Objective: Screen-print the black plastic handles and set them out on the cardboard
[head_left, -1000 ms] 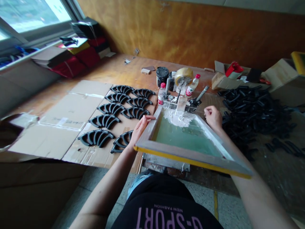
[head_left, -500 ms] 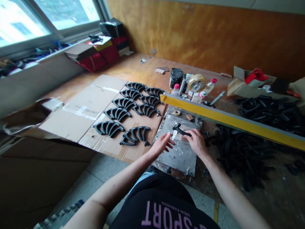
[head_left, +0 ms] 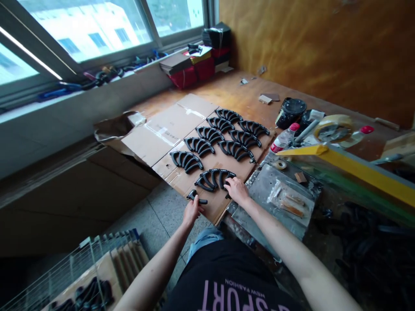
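At the front edge of the cardboard sheet (head_left: 158,166), my left hand (head_left: 192,212) is closed on a black T-ended curved handle (head_left: 201,201). My right hand (head_left: 237,191) reaches to the right end of the front fan of black curved handles (head_left: 212,176). Its fingers are bent around the last handle there, partly hiding it. Several similar fans of handles (head_left: 209,134) lie in two columns farther back on the cardboard. To the right sits a grey metal plate (head_left: 275,216) with wooden strips (head_left: 292,206) and clear tape on it.
A yellow-edged bar (head_left: 356,167) juts across the right side above a dark pile of handles (head_left: 372,246). Behind the plate stand a red-capped bottle (head_left: 285,137), black tubs (head_left: 290,113) and a tape roll (head_left: 333,128). A wire rack (head_left: 94,259) stands low at left.
The view has swung left. Both hands have moved from the metal plate to the cardboard. A handle was in my right hand over the plate; my left hand now holds one.
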`<state>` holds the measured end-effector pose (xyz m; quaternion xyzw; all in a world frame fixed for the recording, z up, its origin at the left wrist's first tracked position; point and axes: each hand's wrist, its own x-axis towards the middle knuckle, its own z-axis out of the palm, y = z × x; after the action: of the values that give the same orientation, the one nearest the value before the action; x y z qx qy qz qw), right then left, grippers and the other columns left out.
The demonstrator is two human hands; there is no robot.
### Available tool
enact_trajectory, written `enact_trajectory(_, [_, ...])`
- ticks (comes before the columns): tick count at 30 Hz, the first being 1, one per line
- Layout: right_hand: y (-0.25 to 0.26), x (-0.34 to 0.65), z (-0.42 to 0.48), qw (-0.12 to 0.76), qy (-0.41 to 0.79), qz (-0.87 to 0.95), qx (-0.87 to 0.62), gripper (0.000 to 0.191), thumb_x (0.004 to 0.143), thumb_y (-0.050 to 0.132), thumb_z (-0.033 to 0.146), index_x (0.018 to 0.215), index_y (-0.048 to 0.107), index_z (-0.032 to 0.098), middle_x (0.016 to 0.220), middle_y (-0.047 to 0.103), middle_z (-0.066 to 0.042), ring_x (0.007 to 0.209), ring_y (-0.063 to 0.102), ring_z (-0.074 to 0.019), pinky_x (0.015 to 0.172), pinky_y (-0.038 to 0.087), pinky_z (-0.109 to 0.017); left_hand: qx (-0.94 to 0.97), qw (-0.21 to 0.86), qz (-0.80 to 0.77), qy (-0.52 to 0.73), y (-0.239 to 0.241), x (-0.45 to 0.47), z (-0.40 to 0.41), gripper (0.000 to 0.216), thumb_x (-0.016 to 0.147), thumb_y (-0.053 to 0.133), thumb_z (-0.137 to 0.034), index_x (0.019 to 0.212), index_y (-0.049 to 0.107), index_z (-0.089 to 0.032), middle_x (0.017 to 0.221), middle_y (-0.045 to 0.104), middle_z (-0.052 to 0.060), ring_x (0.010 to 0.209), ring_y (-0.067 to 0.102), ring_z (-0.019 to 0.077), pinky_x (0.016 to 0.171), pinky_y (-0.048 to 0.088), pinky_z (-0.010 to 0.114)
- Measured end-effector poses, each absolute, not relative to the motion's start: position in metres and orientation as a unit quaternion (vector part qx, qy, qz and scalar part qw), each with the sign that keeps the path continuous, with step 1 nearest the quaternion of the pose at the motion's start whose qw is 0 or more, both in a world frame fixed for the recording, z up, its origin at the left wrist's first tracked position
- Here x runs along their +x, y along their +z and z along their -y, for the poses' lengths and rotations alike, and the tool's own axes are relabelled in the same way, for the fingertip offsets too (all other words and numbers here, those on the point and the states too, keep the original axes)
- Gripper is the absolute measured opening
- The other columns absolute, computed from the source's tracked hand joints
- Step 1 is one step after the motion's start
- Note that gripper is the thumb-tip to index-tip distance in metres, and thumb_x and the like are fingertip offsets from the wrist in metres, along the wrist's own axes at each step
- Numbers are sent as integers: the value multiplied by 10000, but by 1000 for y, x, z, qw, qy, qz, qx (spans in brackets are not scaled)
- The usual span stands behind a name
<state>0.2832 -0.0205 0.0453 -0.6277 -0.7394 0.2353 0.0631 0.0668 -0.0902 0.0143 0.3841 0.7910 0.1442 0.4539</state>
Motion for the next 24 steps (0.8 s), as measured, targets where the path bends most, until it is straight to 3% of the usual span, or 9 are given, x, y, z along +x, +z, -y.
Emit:
enact_trajectory(3, [32, 267, 4, 18, 267, 708, -654, 368, 916, 551, 399, 1233, 611, 221, 1136, 624, -124, 1058, 598, -237, 914, 429, -334, 399, 440, -798, 101, 13, 56, 92, 645, 885, 235, -672, 642, 591, -193, 566, 659, 83, 640, 653, 226, 607, 467, 308])
enact_trajectory(5, [26, 257, -4, 9, 278, 685, -673, 416, 895, 567, 441, 1239, 609, 210, 1157, 609, -145, 1058, 605, -253, 913, 435, -353, 418, 404, -809, 88, 17, 56, 92, 633, 885, 267, -674, 630, 606, -204, 586, 664, 82, 716, 666, 252, 667, 464, 329])
enact_trajectory(8, [20, 245, -11, 6, 281, 655, -702, 477, 836, 622, 463, 1212, 624, 170, 1172, 585, -177, 1054, 610, -271, 919, 441, -371, 510, 296, -801, 101, 25, 66, 88, 506, 920, 315, -600, 888, 670, -241, 848, 731, 67, 871, 670, 236, 734, 454, 316])
enact_trajectory(10, [18, 241, -15, 9, 284, 638, -715, 489, 805, 641, 447, 1200, 632, 157, 1184, 572, -183, 1043, 614, -274, 916, 449, -373, 574, 243, -775, 104, 29, 76, 79, 416, 944, 345, -532, 1112, 633, -283, 1013, 727, 51, 946, 662, 201, 769, 451, 289])
enact_trajectory(12, [17, 240, -17, 16, 289, 629, -721, 482, 791, 642, 433, 1188, 643, 159, 1190, 566, -181, 1026, 619, -273, 909, 457, -370, 596, 237, -764, 71, 31, 86, 65, 396, 943, 386, -498, 1215, 596, -300, 1066, 719, 53, 975, 659, 192, 800, 453, 284])
enact_trajectory(18, [16, 246, -19, 25, 293, 629, -719, 365, 819, 584, 353, 1128, 693, 193, 1188, 574, -155, 1001, 626, -250, 913, 460, -346, 568, 261, -781, 6, 29, 92, 30, 392, 911, 423, -528, 1094, 681, -296, 973, 742, 95, 948, 679, 271, 787, 478, 365])
enact_trajectory(24, [19, 249, -19, 19, 282, 630, -723, 363, 803, 573, 335, 1109, 712, 199, 1162, 589, -148, 954, 637, -251, 889, 471, -356, 551, 254, -794, 16, 31, 91, 32, 399, 918, 410, -522, 1113, 676, -296, 973, 742, 93, 980, 672, 270, 809, 482, 369])
